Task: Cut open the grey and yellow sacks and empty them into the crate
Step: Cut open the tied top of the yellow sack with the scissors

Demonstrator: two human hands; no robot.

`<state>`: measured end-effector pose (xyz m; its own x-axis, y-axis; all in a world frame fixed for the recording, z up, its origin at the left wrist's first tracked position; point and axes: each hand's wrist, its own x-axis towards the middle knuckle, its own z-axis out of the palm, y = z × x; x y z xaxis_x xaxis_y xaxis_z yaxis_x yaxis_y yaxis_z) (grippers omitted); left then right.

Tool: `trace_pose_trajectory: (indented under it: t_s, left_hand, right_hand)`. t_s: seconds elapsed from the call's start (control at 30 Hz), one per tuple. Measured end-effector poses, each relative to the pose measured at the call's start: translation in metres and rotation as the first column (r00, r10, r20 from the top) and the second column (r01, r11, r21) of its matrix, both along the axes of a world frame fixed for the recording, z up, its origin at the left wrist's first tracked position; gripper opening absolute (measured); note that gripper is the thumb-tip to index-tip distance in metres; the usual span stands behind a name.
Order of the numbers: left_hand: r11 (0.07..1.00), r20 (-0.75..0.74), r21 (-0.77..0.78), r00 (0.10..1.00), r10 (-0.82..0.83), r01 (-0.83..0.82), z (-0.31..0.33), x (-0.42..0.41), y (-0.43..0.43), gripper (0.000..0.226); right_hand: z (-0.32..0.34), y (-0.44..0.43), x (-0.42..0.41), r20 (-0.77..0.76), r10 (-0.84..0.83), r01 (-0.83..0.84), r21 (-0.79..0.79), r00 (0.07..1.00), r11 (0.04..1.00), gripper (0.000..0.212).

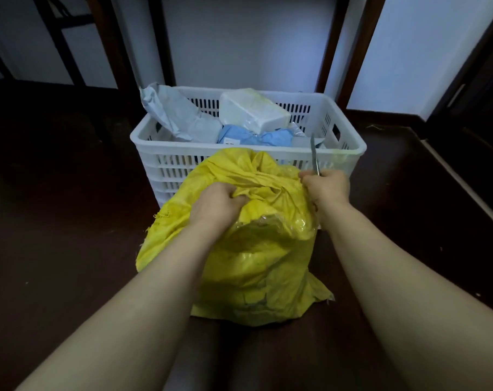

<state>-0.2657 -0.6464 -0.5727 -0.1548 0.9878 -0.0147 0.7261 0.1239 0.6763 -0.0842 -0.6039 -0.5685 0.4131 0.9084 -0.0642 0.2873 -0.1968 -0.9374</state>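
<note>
One yellow sack, one crate, one blade — two hands

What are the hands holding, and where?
The left hand grips the yellow sack by its bunched top; right hand holds a metal blade by its base.

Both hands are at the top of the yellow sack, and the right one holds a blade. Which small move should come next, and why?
Probably tip the blade down to the bunched top of the yellow sack and start the cut. The left hand grips the gathered fabric, the right hand holds the blade pointing up, and the sack, in front of the crate, looks unopened.
</note>
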Motion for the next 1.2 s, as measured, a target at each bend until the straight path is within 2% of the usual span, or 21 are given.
trace_pose_trajectory:
  t_s: [0.1,0.17,0.23,0.33,0.4,0.47,0.53,0.57,0.6,0.63,0.67,0.7,0.73,0.8,0.83,0.87,0.93,1.0,1.07,1.13,1.2]
  left_hand:
    - [0.983,0.284,0.02,0.944,0.17,-0.183,0.008,-0.012,0.006,0.028]
    - [0.967,0.352,-0.035,0.902,0.249,-0.254,0.013,-0.019,0.01,0.033]
    - [0.948,0.389,-0.063,0.867,0.311,-0.312,0.017,-0.023,0.012,0.031]
    - [0.909,0.541,-0.143,0.739,0.403,-0.391,0.026,-0.024,0.012,0.016]
    - [0.924,0.527,-0.17,0.761,0.378,-0.342,0.029,-0.025,0.012,0.019]
    - [0.96,0.427,-0.114,0.86,0.279,-0.255,0.032,-0.023,0.014,0.022]
    - [0.991,0.351,-0.005,0.928,0.129,-0.136,0.039,-0.016,0.01,0.048]
    - [0.997,0.437,0.025,0.897,0.056,-0.074,0.045,-0.013,0.009,0.054]
    - [0.999,0.592,0.034,0.806,-0.002,-0.022,0.053,-0.011,0.008,0.056]
    - [1.0,0.742,-0.013,0.67,-0.009,0.028,0.061,-0.012,0.01,0.056]
    - [0.993,0.845,-0.082,0.535,0.026,0.081,0.068,-0.013,0.01,0.055]
    - [0.982,0.874,-0.144,0.48,0.068,0.124,0.072,-0.017,0.011,0.054]
    - [0.968,0.861,-0.197,0.5,0.096,0.154,0.076,-0.018,0.01,0.054]
    - [0.955,0.75,-0.251,0.655,0.088,0.158,0.075,-0.016,0.007,0.064]
    - [0.96,0.706,-0.246,0.703,0.082,0.136,0.071,-0.012,0.005,0.057]
    - [0.969,0.707,-0.224,0.701,0.092,0.099,0.067,-0.008,0.004,0.042]
    - [0.976,0.772,-0.215,0.619,0.143,0.043,0.063,-0.007,0.004,0.02]
    - [0.973,0.838,-0.218,0.527,0.146,0.078,0.061,-0.014,0.005,0.026]
    - [0.968,0.885,-0.197,0.454,0.107,0.156,0.059,-0.02,0.004,0.031]
    - [0.961,0.892,-0.172,0.449,0.058,0.218,0.059,-0.022,0.0,0.036]
    - [0.954,0.896,-0.141,0.444,0.011,0.263,0.058,-0.025,-0.001,0.042]
  right_hand:
    - [0.01,0.004,0.01,-0.098,-0.068,0.073,0.049,0.993,0.996,0.026]
    - [0.017,0.007,0.018,-0.074,-0.058,0.063,0.066,0.996,0.996,0.037]
    - [0.022,0.006,0.022,-0.085,0.024,-0.02,0.052,0.996,0.998,0.046]
    - [0.024,0.003,0.019,-0.369,0.199,-0.216,-0.005,0.908,0.976,0.056]
    - [0.026,0.001,0.01,-0.534,0.29,-0.34,0.005,0.794,0.941,0.044]
    - [0.028,0.001,-0.002,-0.585,0.321,-0.38,0.024,0.745,0.924,0.03]
    - [0.031,-0.001,-0.014,-0.588,0.358,-0.395,0.07,0.725,0.916,0.022]
    - [0.033,-0.001,-0.019,-0.589,0.383,-0.406,0.099,0.712,0.908,0.017]
    - [0.036,0.0,-0.023,-0.591,0.403,-0.416,0.122,0.699,0.901,0.016]
    - [0.038,0.0,-0.026,-0.59,0.415,-0.422,0.135,0.693,0.896,0.018]
    - [0.04,0.0,-0.028,-0.579,0.426,-0.429,0.142,0.695,0.892,0.018]
    - [0.041,0.0,-0.03,-0.549,0.444,-0.444,0.142,0.708,0.885,0.016]
    - [0.041,-0.002,-0.032,-0.502,0.47,-0.473,0.132,0.726,0.871,0.012]
    - [0.039,-0.005,-0.036,-0.394,0.532,-0.547,0.085,0.75,0.833,0.009]
    - [0.038,-0.007,-0.038,-0.361,0.547,-0.565,0.065,0.755,0.823,0.011]
    - [0.036,-0.007,-0.04,-0.359,0.531,-0.549,0.061,0.768,0.834,0.014]
    - [0.034,-0.002,-0.041,-0.414,0.395,-0.398,0.083,0.82,0.913,0.02]
    - [0.033,0.002,-0.038,-0.416,0.253,-0.238,0.088,0.873,0.967,0.03]
    - [0.03,0.001,-0.039,-0.392,0.272,-0.263,0.078,0.879,0.962,0.04]
    - [0.029,-0.004,-0.046,-0.404,0.363,-0.364,0.078,0.84,0.928,0.041]
    - [0.03,-0.005,-0.054,-0.398,0.382,-0.381,0.084,0.834,0.921,0.038]
